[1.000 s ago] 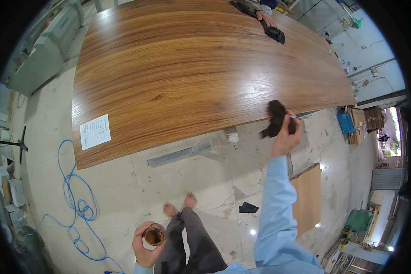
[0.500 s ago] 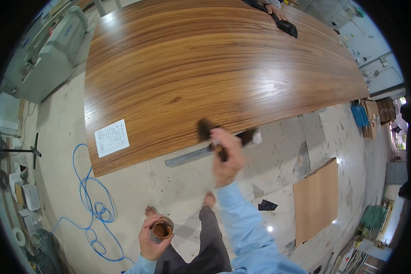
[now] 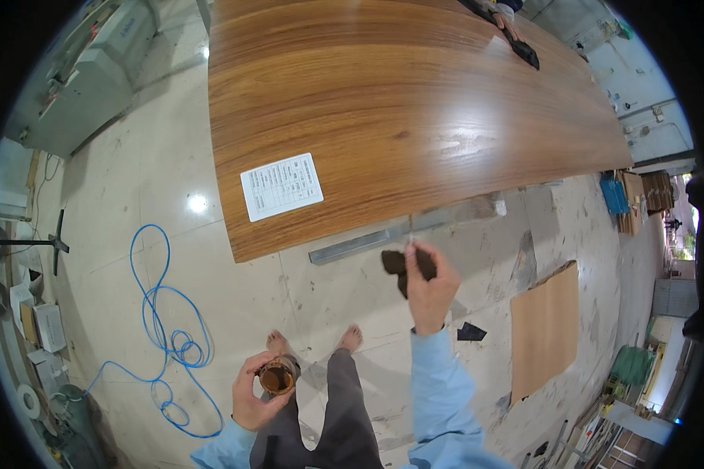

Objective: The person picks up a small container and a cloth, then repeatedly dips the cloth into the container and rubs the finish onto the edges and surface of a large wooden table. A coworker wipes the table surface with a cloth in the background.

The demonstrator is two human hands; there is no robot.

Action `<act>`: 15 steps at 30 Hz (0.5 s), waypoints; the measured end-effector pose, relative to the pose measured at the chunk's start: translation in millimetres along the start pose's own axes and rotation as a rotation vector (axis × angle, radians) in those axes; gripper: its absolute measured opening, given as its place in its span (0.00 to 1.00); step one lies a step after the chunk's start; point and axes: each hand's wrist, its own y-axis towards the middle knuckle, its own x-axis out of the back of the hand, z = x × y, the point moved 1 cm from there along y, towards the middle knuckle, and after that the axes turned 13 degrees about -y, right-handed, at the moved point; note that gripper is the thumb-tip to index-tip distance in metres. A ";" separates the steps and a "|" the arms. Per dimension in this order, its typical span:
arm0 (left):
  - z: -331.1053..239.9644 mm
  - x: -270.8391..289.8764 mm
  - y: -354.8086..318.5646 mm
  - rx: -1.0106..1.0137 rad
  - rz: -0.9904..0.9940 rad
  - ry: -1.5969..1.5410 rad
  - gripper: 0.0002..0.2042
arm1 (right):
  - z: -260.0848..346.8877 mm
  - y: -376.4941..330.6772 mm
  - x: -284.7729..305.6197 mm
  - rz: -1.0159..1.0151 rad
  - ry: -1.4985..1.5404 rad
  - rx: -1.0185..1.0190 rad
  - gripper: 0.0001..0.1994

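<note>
My left hand is wrapped round a small open jar with brown stuff inside and smeared on its rim. In my right hand is a crumpled dark brown rag, its ends sticking out past the fingers. A thin stick also rises from those fingertips; its kind is too small to make out. That hand is just off the near edge of a large wood-grain panel. A white printed card lies on the panel near its left corner.
A co-worker's hand holds a black cloth on the panel's far right. Below the near edge runs a grey metal bar. Blue hose coils on the floor at left; a brown board and black scrap lie at right.
My right hand has moved right and down from over the panel's near edge, still with the rag. The panel and card sit further right in view. The jar stays in my left hand.
</note>
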 end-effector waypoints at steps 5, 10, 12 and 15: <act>-1.9 -0.9 -2.2 -0.018 0.007 0.008 0.33 | -13.3 12.9 -6.6 -0.067 -0.036 0.029 0.07; 0.4 -7.6 0.1 -0.021 0.050 -0.002 0.33 | -16.3 8.7 -12.8 -0.016 0.001 0.098 0.08; 0.0 -9.0 0.2 -0.007 0.055 0.001 0.32 | -16.6 8.4 -12.8 -0.115 -0.022 0.069 0.07; -2.1 -9.4 0.1 -0.007 0.045 -0.014 0.32 | -15.7 8.4 -11.9 -0.185 0.063 -0.068 0.07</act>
